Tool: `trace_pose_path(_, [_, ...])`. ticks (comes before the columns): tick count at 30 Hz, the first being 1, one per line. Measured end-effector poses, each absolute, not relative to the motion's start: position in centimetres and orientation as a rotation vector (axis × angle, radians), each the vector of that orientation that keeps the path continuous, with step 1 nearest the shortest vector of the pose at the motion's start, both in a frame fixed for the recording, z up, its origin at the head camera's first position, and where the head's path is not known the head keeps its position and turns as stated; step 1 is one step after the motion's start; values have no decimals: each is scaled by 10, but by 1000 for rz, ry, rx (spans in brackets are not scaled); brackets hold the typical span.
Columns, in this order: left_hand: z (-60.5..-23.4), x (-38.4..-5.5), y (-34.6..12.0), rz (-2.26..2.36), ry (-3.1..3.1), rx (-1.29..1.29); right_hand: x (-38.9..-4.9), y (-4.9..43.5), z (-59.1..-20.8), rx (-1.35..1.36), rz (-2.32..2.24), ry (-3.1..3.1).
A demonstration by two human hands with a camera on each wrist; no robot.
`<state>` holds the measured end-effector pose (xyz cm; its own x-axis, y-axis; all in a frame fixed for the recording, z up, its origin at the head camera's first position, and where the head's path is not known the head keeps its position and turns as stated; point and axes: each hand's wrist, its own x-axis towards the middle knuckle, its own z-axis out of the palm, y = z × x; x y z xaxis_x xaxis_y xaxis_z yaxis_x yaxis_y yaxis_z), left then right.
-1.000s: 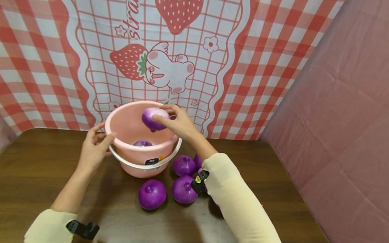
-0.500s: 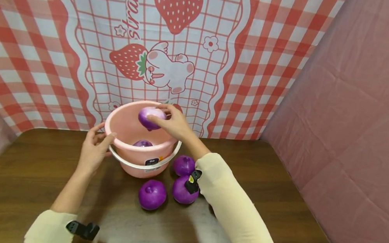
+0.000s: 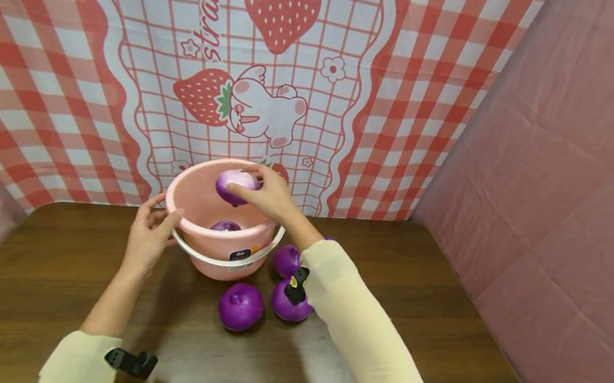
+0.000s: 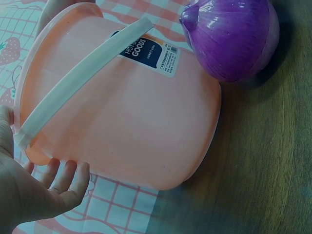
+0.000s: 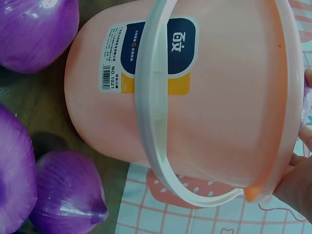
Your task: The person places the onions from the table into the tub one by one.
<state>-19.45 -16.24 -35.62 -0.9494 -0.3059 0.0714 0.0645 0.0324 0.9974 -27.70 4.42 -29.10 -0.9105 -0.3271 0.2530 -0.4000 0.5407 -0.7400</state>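
Note:
A pink bucket with a white handle stands near the back of the wooden table. At its left side my left hand holds the rim, thumb over the edge and fingers along the outer wall. Between the thumb and fingers of my right hand is a purple onion, held over the bucket's mouth. Another onion lies inside the bucket, partly hidden by the front rim. In the right wrist view the bucket wall hides most of the right hand.
One purple onion sits on the table in front of the bucket. To its right are more onions, partly covered by the right sleeve. A red-checked strawberry cloth hangs behind, and a pink cloth on the right.
My right hand has moved a little to the left with its onion, farther over the bucket. The right forearm has shifted left too, covering more of the table onions. My left hand stays put.

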Motion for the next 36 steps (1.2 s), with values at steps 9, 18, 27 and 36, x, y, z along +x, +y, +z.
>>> trace_pose_path(9, [-356, -195, -162, -2008, -2035, 245, -278, 38, -294, 660, 1258, -2633])
trace_pose_path(18, [-355, -194, -161, -2015, -2035, 243, -281, 37, -295, 743, 1258, -2657])
trace_pose_path(27, [-356, -194, -162, -2013, -2033, 250, -281, 39, -295, 733, 1262, -2698])
trace_pose_path(36, [-356, -195, -162, -2018, -2032, 250, -279, 43, -294, 606, 1410, -2606])
